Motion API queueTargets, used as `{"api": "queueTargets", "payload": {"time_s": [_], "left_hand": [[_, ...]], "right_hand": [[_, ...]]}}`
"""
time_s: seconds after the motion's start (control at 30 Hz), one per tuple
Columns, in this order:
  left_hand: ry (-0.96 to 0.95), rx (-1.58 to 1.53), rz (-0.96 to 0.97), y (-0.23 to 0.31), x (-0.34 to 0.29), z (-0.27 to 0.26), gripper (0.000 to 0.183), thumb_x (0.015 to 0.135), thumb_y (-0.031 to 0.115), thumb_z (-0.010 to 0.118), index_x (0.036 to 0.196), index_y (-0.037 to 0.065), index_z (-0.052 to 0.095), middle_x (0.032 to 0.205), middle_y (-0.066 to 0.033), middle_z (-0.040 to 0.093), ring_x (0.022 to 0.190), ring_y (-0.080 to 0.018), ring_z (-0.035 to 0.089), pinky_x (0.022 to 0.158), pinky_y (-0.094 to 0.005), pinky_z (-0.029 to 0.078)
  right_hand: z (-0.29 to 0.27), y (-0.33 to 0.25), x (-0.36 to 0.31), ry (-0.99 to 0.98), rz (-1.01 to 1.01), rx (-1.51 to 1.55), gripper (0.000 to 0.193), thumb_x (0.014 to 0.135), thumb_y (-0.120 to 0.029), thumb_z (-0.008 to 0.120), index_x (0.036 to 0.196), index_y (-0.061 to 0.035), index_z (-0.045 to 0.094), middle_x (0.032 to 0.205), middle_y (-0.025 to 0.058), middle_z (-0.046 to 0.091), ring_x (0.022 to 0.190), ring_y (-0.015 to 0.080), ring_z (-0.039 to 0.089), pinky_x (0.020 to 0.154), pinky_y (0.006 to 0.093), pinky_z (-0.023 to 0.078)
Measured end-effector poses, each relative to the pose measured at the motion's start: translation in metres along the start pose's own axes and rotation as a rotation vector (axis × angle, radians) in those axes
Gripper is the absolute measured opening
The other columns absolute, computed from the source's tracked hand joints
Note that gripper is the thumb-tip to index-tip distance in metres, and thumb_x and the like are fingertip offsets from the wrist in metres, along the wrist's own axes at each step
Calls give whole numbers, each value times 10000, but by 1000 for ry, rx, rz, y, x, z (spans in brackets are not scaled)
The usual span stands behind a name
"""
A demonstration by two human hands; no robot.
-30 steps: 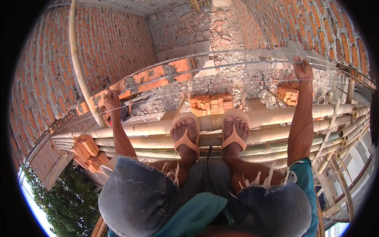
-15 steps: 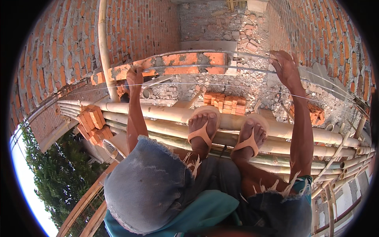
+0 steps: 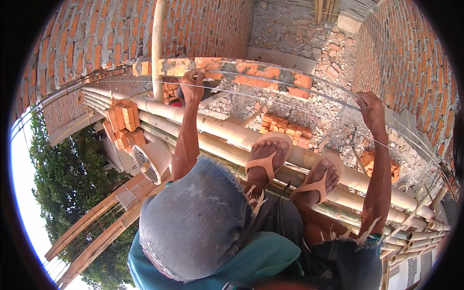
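Two thin steel bars (image 3: 270,78) run along a narrow course of orange bricks (image 3: 244,67) patched with grey mortar. My left hand (image 3: 192,87) is closed in a pinch on the nearer bar, close to the left part of the course. Beyond the right end of the bricks, my right hand (image 3: 371,112) has its fingers closed round the bars; exactly how many it holds I cannot tell. A thin white string (image 3: 256,98) stretches across on my side of the bricks, passing by both forearms.
My sandalled feet (image 3: 268,157) rest on bamboo poles (image 3: 217,124) laid side by side. Brick stacks stand on the left of the poles (image 3: 123,121) and below (image 3: 285,129). A white horn-shaped object (image 3: 152,162) is at left. An upright bamboo pole (image 3: 157,48) rises before the brick wall (image 3: 208,29).
My view has turned, so the scene sits tilted and further right. My right hand's fingers, looser before, are now closed on the bars. My left hand keeps its pinch.
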State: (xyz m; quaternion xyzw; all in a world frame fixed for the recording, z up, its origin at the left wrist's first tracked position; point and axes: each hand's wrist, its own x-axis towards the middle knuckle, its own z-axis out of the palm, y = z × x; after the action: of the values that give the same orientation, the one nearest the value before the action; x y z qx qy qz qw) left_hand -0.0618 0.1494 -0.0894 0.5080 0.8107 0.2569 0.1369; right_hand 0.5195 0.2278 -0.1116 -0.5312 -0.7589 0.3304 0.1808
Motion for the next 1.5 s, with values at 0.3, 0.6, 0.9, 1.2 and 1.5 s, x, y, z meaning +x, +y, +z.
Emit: {"api": "queueTargets", "payload": {"time_s": [0.3, 0.6, 0.9, 1.2, 1.5], "left_hand": [[-10, -747, -442, 3, -14, 5, 342, 933, 168, 709, 1173, -46, 594, 898, -87, 698, 720, -125, 644, 609, -241, 543], [76, -828, -746, -18, -1, 0, 236, 968, 246, 664, 1020, 21, 614, 873, -60, 677, 647, -115, 619, 528, -241, 536], [89, -998, -849, -31, 17, 8, 190, 1003, 170, 563, 1079, 5, 619, 788, -54, 641, 573, -133, 595, 453, -259, 505], [132, -845, -845, -20, 9, 10, 254, 1026, 204, 480, 1190, 48, 595, 855, -58, 635, 694, -154, 619, 557, -314, 544], [177, -894, -825, -33, 10, 22, 159, 974, 78, 535, 951, -20, 657, 728, -82, 627, 556, -146, 583, 456, -280, 502]], "right_hand": [[1, -2, -2, 38, -30, 23, 168, 900, -136, 700, 1010, -8, 702, 779, 124, 599, 685, 265, 585, 655, 360, 467], [-5, -5, 3, 126, -82, 26, 159, 904, -108, 699, 1029, -10, 702, 775, 115, 593, 694, 235, 587, 664, 329, 470], [-5, 6, 12, 148, -116, 21, 170, 900, -144, 708, 1020, -24, 700, 758, 117, 582, 670, 254, 557, 641, 355, 454], [5, 14, 7, 34, -81, 45, 183, 902, -158, 708, 1013, -12, 698, 764, 131, 582, 688, 280, 577, 655, 359, 464], [-4, 8, 9, -45, -41, 83, 173, 907, -136, 699, 1015, -2, 696, 781, 145, 596, 706, 287, 590, 670, 353, 473]]}}
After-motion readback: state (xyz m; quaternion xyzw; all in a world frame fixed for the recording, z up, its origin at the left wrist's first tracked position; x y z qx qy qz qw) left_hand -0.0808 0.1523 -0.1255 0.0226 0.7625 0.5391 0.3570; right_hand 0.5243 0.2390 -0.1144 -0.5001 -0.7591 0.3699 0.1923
